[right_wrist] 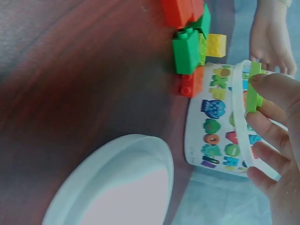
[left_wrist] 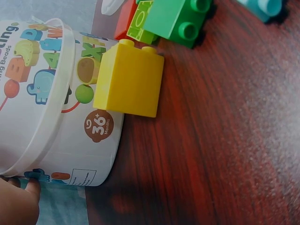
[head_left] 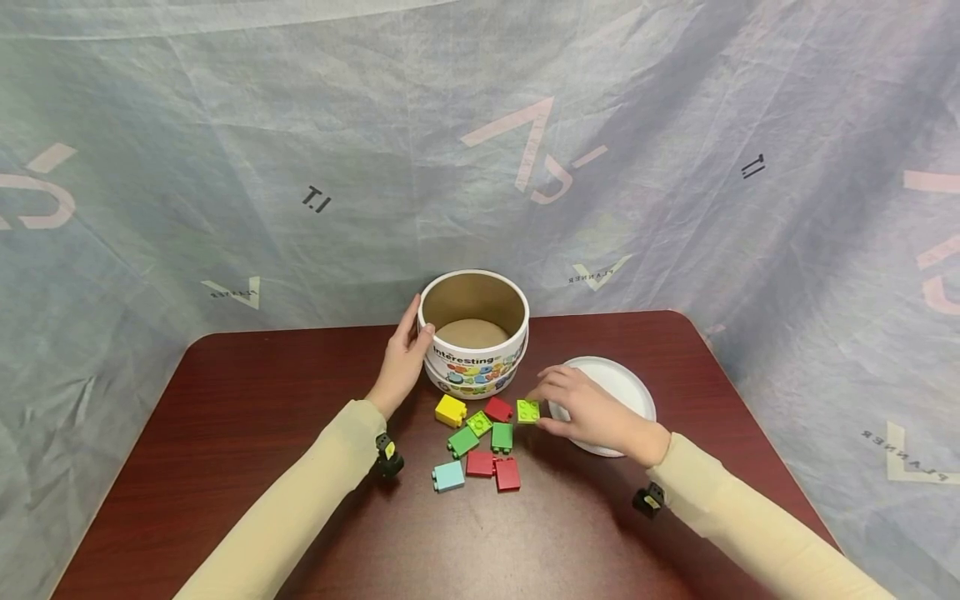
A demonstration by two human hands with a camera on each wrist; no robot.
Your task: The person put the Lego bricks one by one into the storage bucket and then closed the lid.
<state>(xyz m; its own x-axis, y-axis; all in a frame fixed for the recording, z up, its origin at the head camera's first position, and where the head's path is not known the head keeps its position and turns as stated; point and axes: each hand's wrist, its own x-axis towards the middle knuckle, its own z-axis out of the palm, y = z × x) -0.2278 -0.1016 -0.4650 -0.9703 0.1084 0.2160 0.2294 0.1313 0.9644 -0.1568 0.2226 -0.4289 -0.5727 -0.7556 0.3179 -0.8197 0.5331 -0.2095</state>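
My right hand (head_left: 581, 407) pinches a light green brick (head_left: 528, 412) between thumb and fingers, raised beside the bucket in the right wrist view. My left hand (head_left: 401, 362) rests against the left side of a white printed bucket (head_left: 480, 371), its fingers extended along the outer wall. Looking in from above, the bucket's brown bottom shows. Loose bricks lie in front of it: a yellow brick (head_left: 450, 411), a second light green brick (head_left: 479, 423), green bricks (head_left: 502, 437), red bricks (head_left: 507, 475) and a light blue brick (head_left: 449, 477).
Partly behind my right hand, a round white lid (head_left: 626, 392) lies on the dark red-brown table (head_left: 262, 433). Grey printed cloth (head_left: 360, 167) hangs behind the table and along both sides. The bucket stands near the back edge.
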